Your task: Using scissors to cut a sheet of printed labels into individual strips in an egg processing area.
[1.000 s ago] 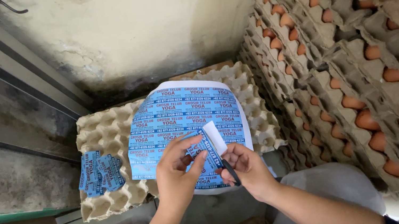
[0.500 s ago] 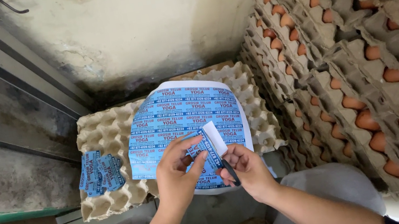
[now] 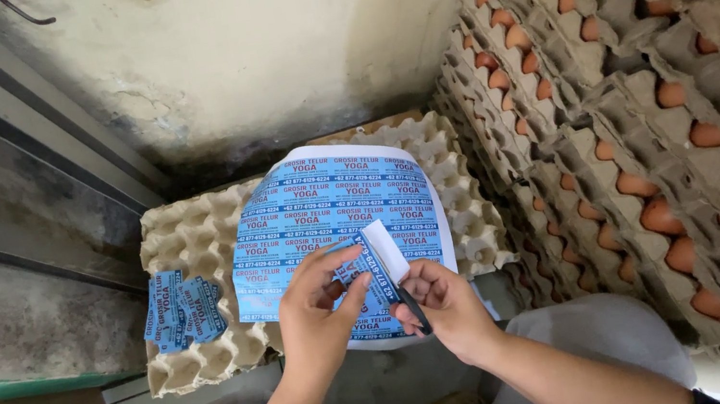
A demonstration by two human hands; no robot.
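The left hand (image 3: 315,312) is pinched narrow, thumb and fingers closed on the near edge of a small blue strip (image 3: 372,273) that curls up off the printed sheet (image 3: 332,207). The strip's white underside shows at its upper right corner, so it is lifted and tilted, not lying flat. Its long axis runs from lower left to upper right, slanting away from the person.

The right hand (image 3: 445,300) sits just beside the left one, touching or nearly touching it, curled around the dark handle of scissors (image 3: 411,305). The blades point up toward the strip; whether they are parted I cannot tell, since the fingers and the strip hide them. So the strip lies between the two hands, slightly above both, with the left hand holding it and the right hand's tool meeting it from below right.

The sheet, blue with rows of print and a white rim, rests on a stack of empty egg trays (image 3: 182,241), which stands in front of the person's knees. On the left side of the same tray, well apart from the hands, lies a little pile of cut blue slips (image 3: 181,308), nearer the left hand than the right.

To the right, tall stacks of trays with brown eggs (image 3: 662,142) lean close. A stained wall (image 3: 256,44) is behind.
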